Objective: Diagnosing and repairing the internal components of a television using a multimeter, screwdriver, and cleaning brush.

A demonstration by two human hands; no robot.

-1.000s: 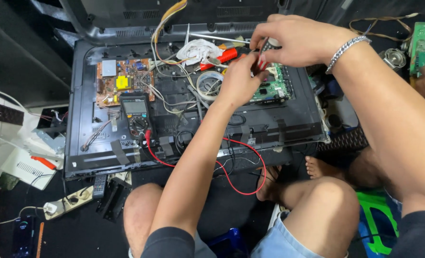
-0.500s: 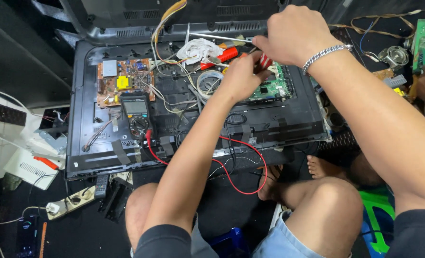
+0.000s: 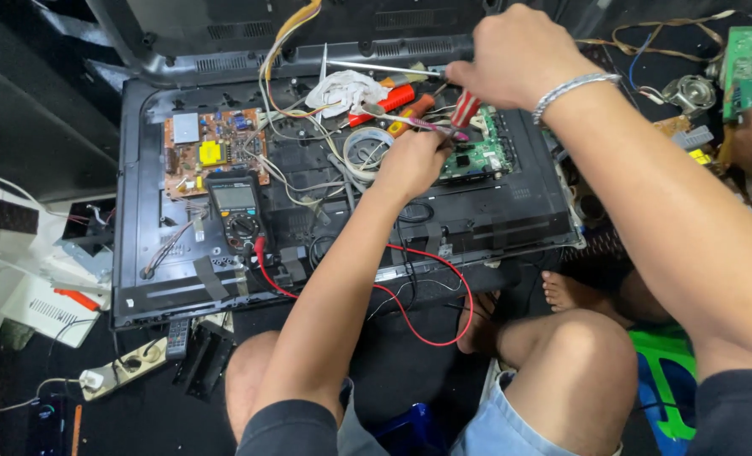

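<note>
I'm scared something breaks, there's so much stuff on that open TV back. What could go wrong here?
The right hand holds a red-handled tool just above the green circuit board, beside the left hand; a slip could scratch the board or jab fingers. The loose red wire loops by the bare leg and might snag, tugging the black multimeter. Loose screwdrivers could roll onto parts.

Two hands (image 3: 418, 160), three circuit boards (image 3: 211, 148), one multimeter (image 3: 237, 211).
</note>
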